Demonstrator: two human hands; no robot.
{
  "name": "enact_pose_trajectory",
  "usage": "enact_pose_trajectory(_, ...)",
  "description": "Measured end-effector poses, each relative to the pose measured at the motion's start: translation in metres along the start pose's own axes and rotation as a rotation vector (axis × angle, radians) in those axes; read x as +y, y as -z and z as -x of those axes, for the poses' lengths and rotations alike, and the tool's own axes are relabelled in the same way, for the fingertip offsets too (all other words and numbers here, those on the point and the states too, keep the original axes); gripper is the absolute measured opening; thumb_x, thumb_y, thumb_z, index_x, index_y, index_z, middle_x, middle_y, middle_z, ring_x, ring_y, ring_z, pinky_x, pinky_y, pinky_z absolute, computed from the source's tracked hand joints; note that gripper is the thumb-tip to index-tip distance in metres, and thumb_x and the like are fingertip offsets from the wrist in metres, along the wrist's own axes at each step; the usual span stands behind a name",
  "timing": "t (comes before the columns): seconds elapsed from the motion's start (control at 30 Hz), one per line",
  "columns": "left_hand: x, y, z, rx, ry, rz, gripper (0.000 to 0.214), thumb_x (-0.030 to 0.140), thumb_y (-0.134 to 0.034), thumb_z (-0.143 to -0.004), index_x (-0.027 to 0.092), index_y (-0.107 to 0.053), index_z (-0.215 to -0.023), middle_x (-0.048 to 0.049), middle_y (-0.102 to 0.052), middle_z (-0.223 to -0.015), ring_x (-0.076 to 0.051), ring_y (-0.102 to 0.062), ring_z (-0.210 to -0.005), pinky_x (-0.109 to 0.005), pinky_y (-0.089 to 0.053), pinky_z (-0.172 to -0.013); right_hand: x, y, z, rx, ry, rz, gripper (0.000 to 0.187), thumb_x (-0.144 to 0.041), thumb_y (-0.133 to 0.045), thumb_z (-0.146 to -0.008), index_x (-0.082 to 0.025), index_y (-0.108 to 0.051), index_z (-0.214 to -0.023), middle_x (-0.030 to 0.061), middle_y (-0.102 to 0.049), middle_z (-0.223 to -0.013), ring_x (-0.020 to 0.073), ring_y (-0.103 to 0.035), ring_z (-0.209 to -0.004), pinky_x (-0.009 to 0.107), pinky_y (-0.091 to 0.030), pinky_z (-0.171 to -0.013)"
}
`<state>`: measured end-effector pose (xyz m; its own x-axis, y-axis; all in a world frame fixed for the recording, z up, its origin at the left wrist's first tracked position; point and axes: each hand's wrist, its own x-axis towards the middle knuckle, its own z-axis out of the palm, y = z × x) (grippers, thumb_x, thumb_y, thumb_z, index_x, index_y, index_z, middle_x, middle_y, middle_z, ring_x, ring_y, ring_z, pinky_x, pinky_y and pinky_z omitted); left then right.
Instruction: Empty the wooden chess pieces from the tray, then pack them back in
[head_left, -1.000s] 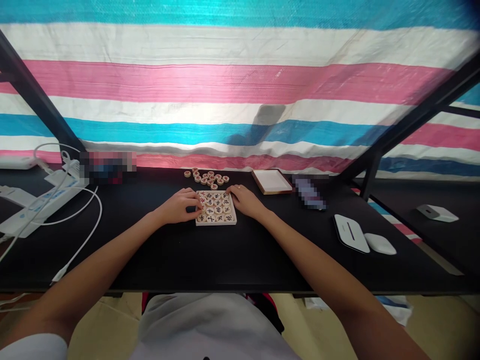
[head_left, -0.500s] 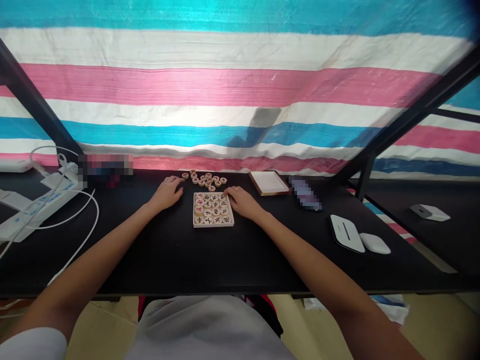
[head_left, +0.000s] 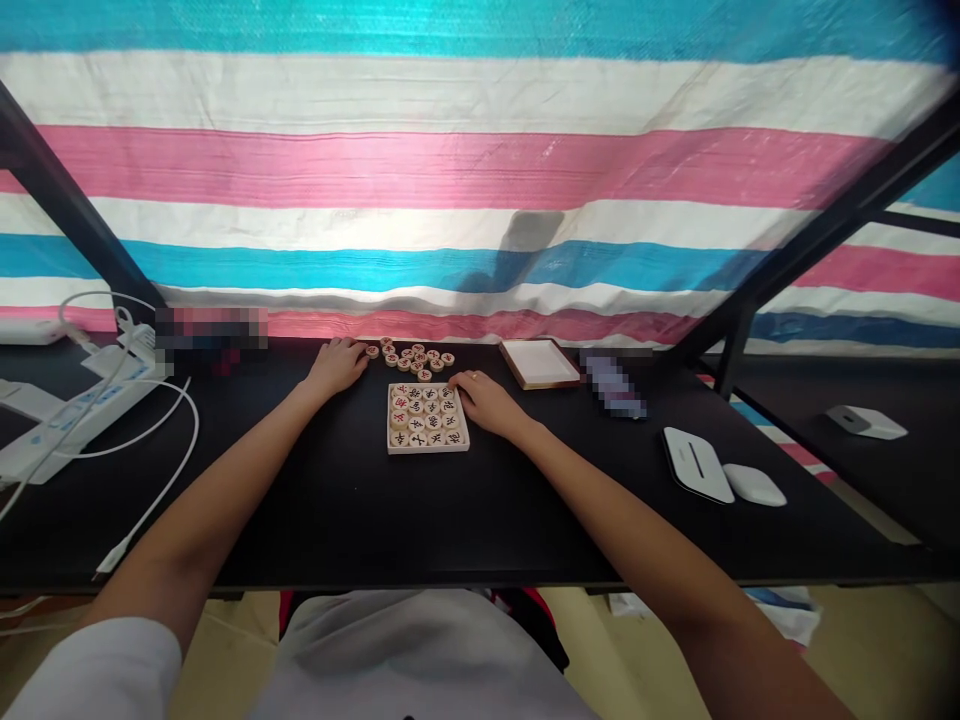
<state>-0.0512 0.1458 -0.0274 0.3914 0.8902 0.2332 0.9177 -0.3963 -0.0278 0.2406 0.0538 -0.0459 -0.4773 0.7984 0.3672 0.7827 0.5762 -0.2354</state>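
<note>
A shallow white box (head_left: 427,450) holds rows of round xiangqi pieces (head_left: 433,423), mostly with black characters and a few red at the left. My right hand (head_left: 487,402) is at the box's far right corner, its fingertips closed on the rim. Beyond the box, several red-marked xiangqi pieces (head_left: 420,358) lie loosely grouped. At the left end of this group, my left hand (head_left: 337,368) has its fingertips and thumb at a single xiangqi piece (head_left: 373,352), which still rests on the table.
An open box lid (head_left: 538,364) lies at the back right, beside a blurred phone (head_left: 615,385). Farther right are a white flat device (head_left: 696,465) and a white mouse (head_left: 755,485). A power strip (head_left: 82,415) with white cables occupies the left of the black table (head_left: 360,530).
My left hand has moved forward and slightly right, and its fingers have come in around the leftmost loose piece. My right hand stays at the box corner.
</note>
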Motion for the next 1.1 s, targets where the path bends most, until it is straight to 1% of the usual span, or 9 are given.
enact_pose_trajectory(0.1,0.006,0.003,0.002,0.027,-0.080,0.011,0.038,0.035,-0.042,-0.090,0.019,-0.055,-0.122,-0.0126,-0.058,-0.122,-0.030,-0.051,-0.109,-0.039,-0.041,-0.085,0.001,-0.001,0.000,0.004,0.002,0.001,0.023,-0.006,-0.042,-0.085,-0.020,-0.055,-0.098,0.0064,-0.059,-0.090,0.0207,-0.051,-0.088,0.031,-0.041,-0.081)
enact_pose_trajectory(0.2,0.010,0.008,0.009,0.025,-0.144,0.008,0.029,0.032,-0.043,-0.090,0.019,-0.063,-0.106,-0.0103,-0.063,-0.111,-0.026,-0.054,-0.101,-0.036,-0.041,-0.083,0.001,0.000,0.000,0.000,-0.002,0.002,0.023,-0.007,-0.042,-0.085,-0.019,-0.055,-0.098,0.0067,-0.059,-0.091,0.0209,-0.051,-0.088,0.032,-0.041,-0.081)
enact_pose_trajectory(0.3,0.013,0.013,0.024,0.037,-0.163,-0.014,0.024,0.033,-0.047,-0.088,0.019,-0.064,-0.097,-0.0093,-0.066,-0.100,-0.025,-0.056,-0.092,-0.034,-0.042,-0.078,0.001,0.000,0.000,-0.006,0.007,0.004,0.022,-0.007,-0.042,-0.085,-0.018,-0.055,-0.098,0.0070,-0.059,-0.091,0.0209,-0.050,-0.088,0.032,-0.041,-0.081)
enact_pose_trajectory(0.53,0.025,0.025,0.061,0.032,-0.150,-0.003,0.017,0.024,-0.047,-0.087,0.019,-0.061,-0.095,-0.0084,-0.066,-0.089,-0.024,-0.058,-0.083,-0.033,-0.043,-0.072,0.003,-0.002,0.000,0.007,0.011,-0.008,0.020,-0.008,-0.043,-0.086,-0.019,-0.055,-0.098,0.0065,-0.058,-0.090,0.0203,-0.050,-0.088,0.031,-0.040,-0.082)
enact_pose_trajectory(0.7,0.029,0.032,0.072,-0.023,-0.077,0.174,0.017,0.028,-0.052,-0.084,0.020,-0.061,-0.096,-0.0065,-0.066,-0.089,-0.025,-0.060,-0.085,-0.035,-0.046,-0.072,0.005,-0.004,0.000,0.001,0.018,-0.012,0.021,-0.008,-0.042,-0.085,-0.018,-0.056,-0.099,0.0068,-0.058,-0.090,0.0208,-0.051,-0.088,0.032,-0.040,-0.082)
enact_pose_trajectory(0.8,0.031,0.034,0.078,0.060,-0.091,0.347,0.031,0.031,-0.056,-0.081,0.018,-0.058,-0.109,-0.0062,-0.065,-0.094,-0.023,-0.061,-0.089,-0.035,-0.048,-0.078,0.005,-0.004,0.000,0.008,0.011,-0.017,0.022,-0.008,-0.043,-0.085,-0.019,-0.056,-0.099,0.0069,-0.058,-0.091,0.0209,-0.051,-0.088,0.032,-0.041,-0.081)
enact_pose_trajectory(0.87,0.035,0.037,0.081,0.144,-0.158,0.444,0.033,0.033,-0.055,-0.083,0.018,-0.057,-0.112,-0.0062,-0.064,-0.098,-0.021,-0.060,-0.093,-0.035,-0.048,-0.084,0.005,-0.004,0.000,0.012,0.007,-0.022,0.022,-0.008,-0.043,-0.085,-0.019,-0.056,-0.098,0.0068,-0.058,-0.091,0.0208,-0.051,-0.088,0.032,-0.041,-0.081)
enact_pose_trajectory(0.93,0.041,0.039,0.084,0.210,-0.269,0.501,0.028,0.034,-0.053,-0.085,0.019,-0.060,-0.108,-0.0062,-0.063,-0.100,-0.020,-0.059,-0.094,-0.033,-0.048,-0.087,0.004,-0.004,0.000,0.010,0.006,-0.024,0.022,-0.008,-0.043,-0.084,-0.019,-0.057,-0.098,0.0066,-0.058,-0.091,0.0209,-0.051,-0.088,0.033,-0.041,-0.081)
enact_pose_trajectory(1.1,0.058,0.042,0.091,0.280,-0.523,0.494,0.023,0.032,-0.054,-0.087,0.017,-0.060,-0.104,-0.0086,-0.064,-0.098,-0.019,-0.059,-0.093,-0.033,-0.050,-0.086,0.002,-0.001,0.001,0.010,0.014,-0.027,0.022,-0.008,-0.042,-0.085,-0.019,-0.056,-0.098,0.0066,-0.058,-0.090,0.0207,-0.052,-0.089,0.033,-0.041,-0.083)
